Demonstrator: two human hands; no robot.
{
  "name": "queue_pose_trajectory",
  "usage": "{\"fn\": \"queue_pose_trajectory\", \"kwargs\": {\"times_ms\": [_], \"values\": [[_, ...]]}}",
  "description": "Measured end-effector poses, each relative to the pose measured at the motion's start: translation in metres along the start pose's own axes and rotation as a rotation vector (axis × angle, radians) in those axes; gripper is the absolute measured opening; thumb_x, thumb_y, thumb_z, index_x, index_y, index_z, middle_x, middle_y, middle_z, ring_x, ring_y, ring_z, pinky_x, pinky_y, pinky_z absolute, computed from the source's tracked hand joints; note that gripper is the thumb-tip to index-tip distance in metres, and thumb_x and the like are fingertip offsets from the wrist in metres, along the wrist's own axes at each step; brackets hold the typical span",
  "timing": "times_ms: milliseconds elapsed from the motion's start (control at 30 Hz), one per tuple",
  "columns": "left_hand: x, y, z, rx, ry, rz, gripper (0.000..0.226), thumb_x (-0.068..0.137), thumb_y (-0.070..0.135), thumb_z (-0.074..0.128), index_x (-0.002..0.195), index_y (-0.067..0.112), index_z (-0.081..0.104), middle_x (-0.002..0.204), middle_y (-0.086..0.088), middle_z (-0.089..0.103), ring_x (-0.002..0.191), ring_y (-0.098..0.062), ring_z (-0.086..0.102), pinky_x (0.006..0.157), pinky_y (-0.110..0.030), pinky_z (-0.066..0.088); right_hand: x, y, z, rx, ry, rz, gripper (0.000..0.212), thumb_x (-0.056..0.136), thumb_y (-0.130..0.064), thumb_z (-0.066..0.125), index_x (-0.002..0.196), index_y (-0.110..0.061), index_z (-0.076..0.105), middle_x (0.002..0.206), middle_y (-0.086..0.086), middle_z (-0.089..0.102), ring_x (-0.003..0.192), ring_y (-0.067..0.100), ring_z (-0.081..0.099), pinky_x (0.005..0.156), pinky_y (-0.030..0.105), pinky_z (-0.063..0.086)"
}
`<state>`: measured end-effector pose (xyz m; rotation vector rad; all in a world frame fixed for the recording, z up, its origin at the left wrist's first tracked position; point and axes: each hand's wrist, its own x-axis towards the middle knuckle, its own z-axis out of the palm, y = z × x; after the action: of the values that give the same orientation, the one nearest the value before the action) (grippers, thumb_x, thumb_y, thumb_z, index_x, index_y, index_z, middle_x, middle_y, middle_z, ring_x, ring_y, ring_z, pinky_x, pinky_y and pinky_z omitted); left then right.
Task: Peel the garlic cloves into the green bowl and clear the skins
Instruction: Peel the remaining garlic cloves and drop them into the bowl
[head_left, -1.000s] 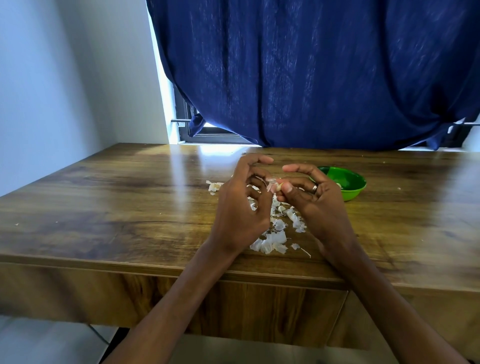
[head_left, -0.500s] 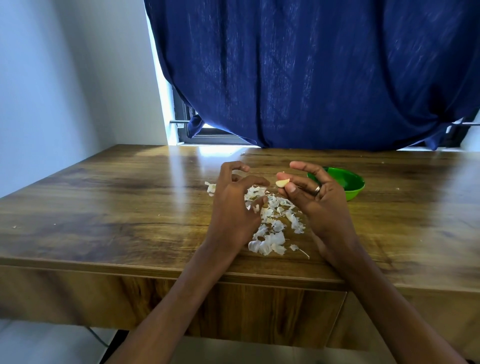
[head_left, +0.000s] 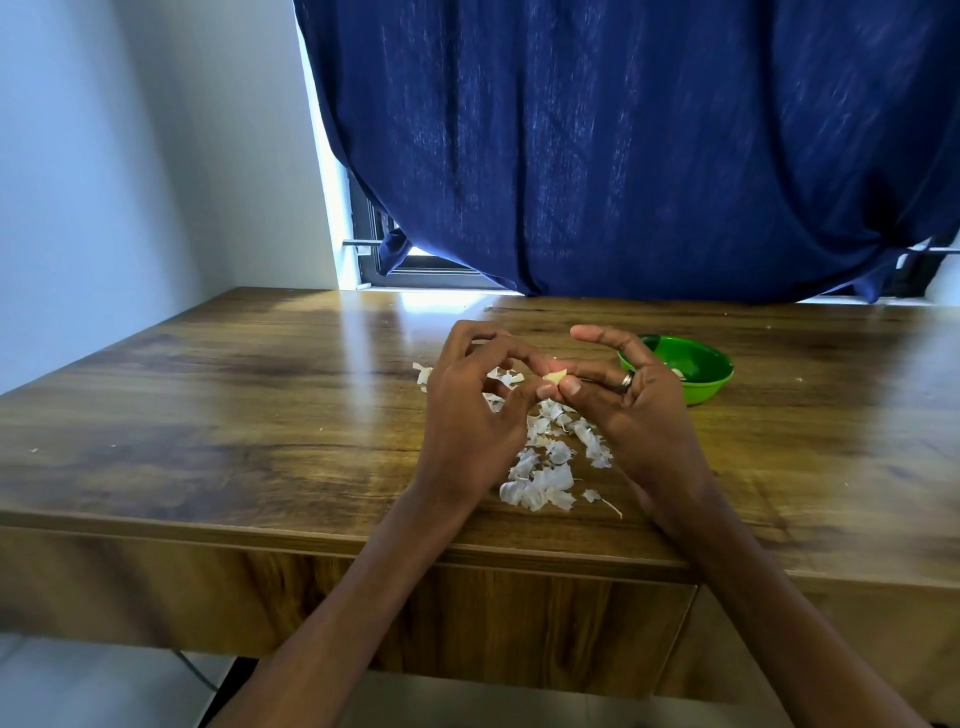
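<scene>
Both hands meet above the wooden table (head_left: 208, 415). My right hand (head_left: 631, 415), with a ring on one finger, pinches a small pale garlic clove (head_left: 555, 376) between thumb and fingers. My left hand (head_left: 470, 410) has its thumb and forefinger on the same clove from the left. Below the hands lies a scatter of white garlic skins (head_left: 545, 467). The green bowl (head_left: 696, 371) stands just right of my right hand, with at least one pale clove inside; my fingers hide its left rim.
A dark blue curtain (head_left: 623, 145) hangs behind the table's far edge, with a window frame (head_left: 374, 260) showing at its left. A white wall runs along the left. The table's front edge is close below my wrists.
My left hand, which had moved down and apart from the clove half a second ago, has come back up and its fingertips are on the clove again.
</scene>
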<state>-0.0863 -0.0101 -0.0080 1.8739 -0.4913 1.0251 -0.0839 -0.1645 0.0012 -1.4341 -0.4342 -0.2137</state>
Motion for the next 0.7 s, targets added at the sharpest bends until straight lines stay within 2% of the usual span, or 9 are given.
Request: {"fn": "queue_pose_trajectory", "kwargs": {"times_ms": [133,300,433,600,700], "values": [[-0.0007,-0.0018,0.0003,-0.022,-0.019,-0.010,0.015,0.082,0.014,0.082,0.090,0.015,0.070,0.103,0.002,0.056,0.093,-0.010,0.059,0.072,-0.017,0.052,-0.0010,-0.0007,0.0018,-0.016,-0.030,-0.009,0.044,0.093,0.006,0.066,0.130,-0.015,0.056,0.098,0.009,0.079,0.097,0.018,0.076,0.082,0.025,0.059],[-0.0011,0.0017,0.0003,-0.107,-0.071,-0.008,0.024,0.084,0.007,0.079,0.101,0.012,0.063,0.093,0.004,0.062,0.087,-0.013,0.063,0.074,-0.032,0.058,-0.0017,-0.0029,0.0016,-0.016,-0.033,-0.019,0.047,0.090,0.007,0.067,0.130,-0.014,0.054,0.090,0.007,0.079,0.091,0.015,0.077,0.077,0.020,0.058],[-0.0014,0.0036,0.0002,-0.149,-0.111,-0.021,0.040,0.083,-0.006,0.075,0.109,0.015,0.054,0.086,0.003,0.061,0.083,-0.013,0.064,0.075,-0.026,0.057,-0.0019,-0.0030,0.0018,-0.037,-0.047,-0.021,0.050,0.089,0.008,0.068,0.131,-0.014,0.052,0.087,0.007,0.079,0.092,0.015,0.077,0.080,0.021,0.057],[-0.0026,0.0030,0.0003,-0.094,-0.134,-0.021,0.054,0.078,-0.017,0.068,0.111,0.020,0.047,0.085,-0.004,0.063,0.080,-0.016,0.064,0.072,-0.037,0.057,-0.0028,-0.0037,0.0021,-0.068,-0.039,-0.020,0.051,0.087,0.009,0.069,0.128,-0.015,0.053,0.085,0.010,0.079,0.087,0.016,0.077,0.079,0.021,0.058],[-0.0039,0.0044,0.0002,-0.067,-0.137,-0.011,0.058,0.077,-0.022,0.062,0.113,0.021,0.046,0.085,-0.006,0.063,0.081,-0.015,0.064,0.073,-0.028,0.058,-0.0034,-0.0042,0.0028,-0.058,-0.032,0.007,0.052,0.087,0.009,0.069,0.130,-0.014,0.053,0.085,0.010,0.078,0.086,0.017,0.077,0.076,0.021,0.058]]}}
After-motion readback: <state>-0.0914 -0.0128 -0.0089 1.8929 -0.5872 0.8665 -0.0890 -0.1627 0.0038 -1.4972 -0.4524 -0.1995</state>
